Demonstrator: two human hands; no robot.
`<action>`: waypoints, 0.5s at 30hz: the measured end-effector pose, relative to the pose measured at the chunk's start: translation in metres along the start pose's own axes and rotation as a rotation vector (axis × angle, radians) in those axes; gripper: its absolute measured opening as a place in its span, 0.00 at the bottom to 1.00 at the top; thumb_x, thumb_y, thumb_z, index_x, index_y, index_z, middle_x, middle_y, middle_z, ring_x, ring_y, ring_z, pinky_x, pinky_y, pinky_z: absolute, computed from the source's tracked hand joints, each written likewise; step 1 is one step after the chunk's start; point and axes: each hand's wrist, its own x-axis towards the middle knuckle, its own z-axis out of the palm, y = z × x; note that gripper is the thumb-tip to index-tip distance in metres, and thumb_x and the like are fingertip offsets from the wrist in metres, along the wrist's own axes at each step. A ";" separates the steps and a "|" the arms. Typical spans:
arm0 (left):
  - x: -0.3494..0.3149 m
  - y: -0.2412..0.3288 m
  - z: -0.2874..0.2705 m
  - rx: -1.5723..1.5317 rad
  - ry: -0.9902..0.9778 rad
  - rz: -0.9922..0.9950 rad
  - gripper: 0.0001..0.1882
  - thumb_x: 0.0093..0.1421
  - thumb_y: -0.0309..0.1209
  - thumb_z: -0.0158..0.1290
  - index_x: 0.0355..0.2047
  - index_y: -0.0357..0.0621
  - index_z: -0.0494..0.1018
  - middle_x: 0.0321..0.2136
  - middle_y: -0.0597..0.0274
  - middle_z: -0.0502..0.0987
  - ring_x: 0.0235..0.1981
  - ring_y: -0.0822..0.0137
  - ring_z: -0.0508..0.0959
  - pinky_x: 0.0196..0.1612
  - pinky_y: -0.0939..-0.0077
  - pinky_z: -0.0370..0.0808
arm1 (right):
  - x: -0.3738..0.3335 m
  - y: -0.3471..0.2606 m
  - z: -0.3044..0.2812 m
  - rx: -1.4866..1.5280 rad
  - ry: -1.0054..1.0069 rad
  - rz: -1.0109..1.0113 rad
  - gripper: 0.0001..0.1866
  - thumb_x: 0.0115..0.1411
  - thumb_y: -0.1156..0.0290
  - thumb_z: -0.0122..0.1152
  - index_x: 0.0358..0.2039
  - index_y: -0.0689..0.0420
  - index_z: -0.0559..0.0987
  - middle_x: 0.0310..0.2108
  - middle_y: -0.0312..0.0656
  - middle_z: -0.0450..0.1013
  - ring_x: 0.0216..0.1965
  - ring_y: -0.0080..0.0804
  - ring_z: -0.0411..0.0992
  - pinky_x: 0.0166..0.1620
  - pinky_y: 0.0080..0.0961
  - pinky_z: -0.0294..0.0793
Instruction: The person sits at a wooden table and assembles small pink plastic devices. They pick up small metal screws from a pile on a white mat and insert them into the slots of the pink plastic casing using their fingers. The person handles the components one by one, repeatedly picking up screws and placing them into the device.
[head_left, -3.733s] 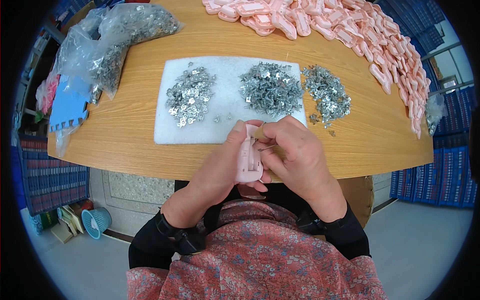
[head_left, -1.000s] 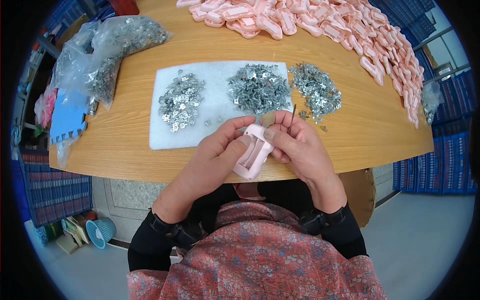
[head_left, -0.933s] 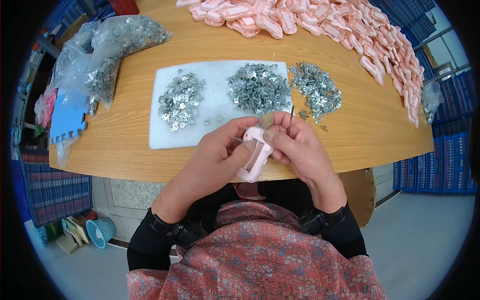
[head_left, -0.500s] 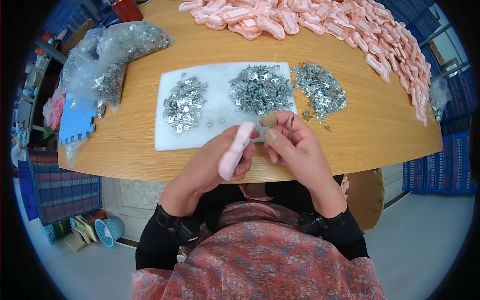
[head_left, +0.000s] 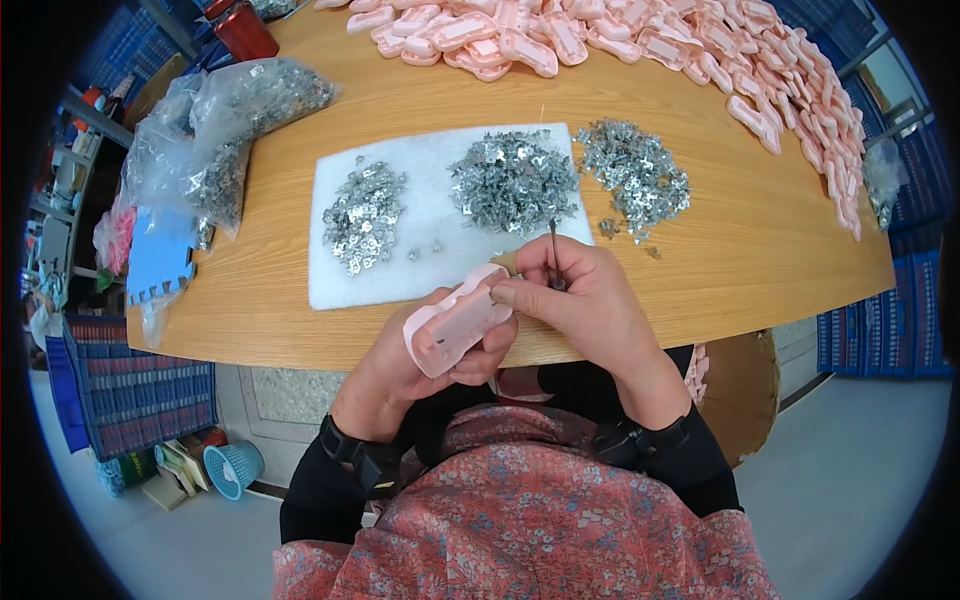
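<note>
My left hand [head_left: 385, 345] is closed around a pink plastic shell [head_left: 462, 325], its open hollow side facing up, with a narrow slot near its lower end. My right hand [head_left: 585, 290] pinches at the shell's upper end with thumb and index finger. Whatever sits between those fingertips is too small to make out. A tan cover [head_left: 507, 262] wraps the index fingertip. Tucked in the same hand is a thin dark tool [head_left: 555, 255], pointing away from me. Just beyond the hands, a white foam mat [head_left: 430, 200] bears two heaps of small metal clips [head_left: 515, 180].
Another clip heap [head_left: 635, 175] lies on the wooden table [head_left: 750, 240] right of the mat. Many pink shells [head_left: 680, 50] are piled along the far right. A clear plastic bag of metal parts [head_left: 215, 140], a blue foam tile [head_left: 160, 255] and a red container [head_left: 245, 32] stand left.
The pink shell has turned from edge-on to show its hollow side. My right hand has come in to its upper end, and the thin tool now stands out beyond the fingers.
</note>
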 end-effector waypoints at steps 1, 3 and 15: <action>0.000 0.001 -0.002 -0.014 -0.019 -0.018 0.21 0.70 0.48 0.37 0.54 0.49 0.66 0.28 0.59 0.68 0.19 0.73 0.62 0.19 0.81 0.56 | 0.000 -0.002 -0.001 0.030 -0.011 0.012 0.12 0.57 0.69 0.70 0.35 0.64 0.79 0.25 0.27 0.67 0.28 0.13 0.62 0.32 0.14 0.64; -0.002 -0.002 0.000 -0.047 -0.046 0.004 0.22 0.70 0.48 0.38 0.55 0.48 0.67 0.28 0.58 0.68 0.19 0.73 0.61 0.19 0.82 0.56 | -0.001 -0.002 -0.002 0.072 -0.024 0.036 0.12 0.58 0.69 0.69 0.35 0.64 0.79 0.26 0.27 0.69 0.28 0.12 0.63 0.32 0.14 0.65; 0.000 -0.005 0.003 -0.117 -0.153 -0.024 0.22 0.69 0.45 0.40 0.53 0.42 0.68 0.31 0.52 0.71 0.18 0.72 0.60 0.21 0.81 0.56 | -0.012 0.002 0.000 0.115 -0.018 -0.029 0.13 0.62 0.68 0.65 0.42 0.65 0.80 0.31 0.30 0.75 0.33 0.13 0.69 0.36 0.15 0.71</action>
